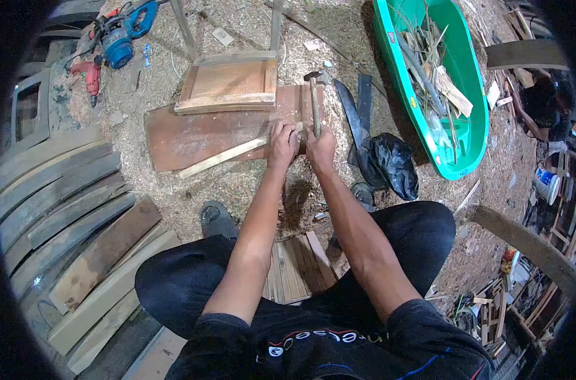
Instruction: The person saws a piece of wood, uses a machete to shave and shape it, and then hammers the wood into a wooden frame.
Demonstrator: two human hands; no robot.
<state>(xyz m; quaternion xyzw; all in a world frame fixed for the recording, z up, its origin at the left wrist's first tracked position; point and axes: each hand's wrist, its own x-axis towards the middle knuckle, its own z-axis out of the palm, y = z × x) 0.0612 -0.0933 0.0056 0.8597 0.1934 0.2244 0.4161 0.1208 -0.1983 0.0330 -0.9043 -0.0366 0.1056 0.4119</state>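
My left hand point(282, 144) is closed around the right end of a pale, narrow wooden strip point(228, 154), which slants down to the left across a reddish-brown board point(174, 136). Close beside it, my right hand point(321, 149) grips a hammer point(314, 104) by its wooden handle. The hammer's head points away from me, near the board's far right corner. Just beyond the strip, a wooden chair-like frame with a flat panel point(228, 82) rests partly on the board. My fingers hide the strip's end in part.
A green tub point(468, 149) of wood scraps stands at right, near a black plastic bag point(392, 166) and a dark flat blade point(349, 111). A red drill point(90, 79) and blue power tool point(118, 47) lie upper left. Curved planks point(60, 202) line the left. Another person's arm point(532, 123) shows far right.
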